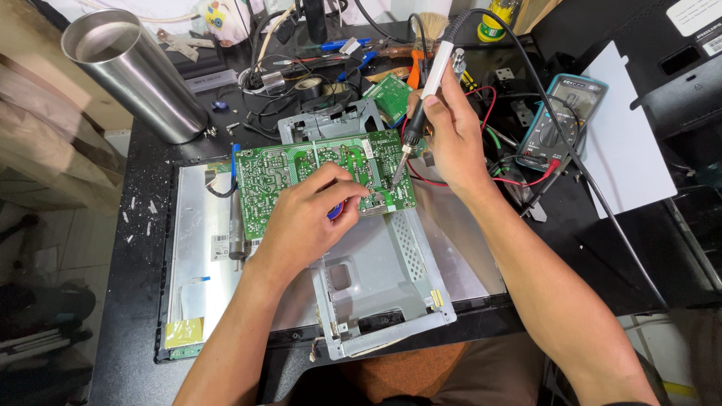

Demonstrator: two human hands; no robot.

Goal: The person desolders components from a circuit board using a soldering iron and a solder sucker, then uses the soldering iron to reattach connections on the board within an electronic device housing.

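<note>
Standing at the far left, a steel tumbler (pixel 135 71) is kept well apart from the work, while the green circuit board (pixel 323 177) lies solder side up across a metal chassis (pixel 383 278), which raises and steadies it. The left hand (pixel 304 218) rests on the board with fingers pinched closed, apparently feeding solder, though what it grips cannot be told. The right hand (pixel 451 131) grips a soldering iron (pixel 421 113) pen-fashion, tip angled down to the board's right edge, a multimeter (pixel 560 120) nearby.

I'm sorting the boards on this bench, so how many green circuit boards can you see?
2. The large green circuit board lies on the metal chassis under both hands; a smaller green board sits behind it among the cables. More may be hidden in the clutter.
</note>
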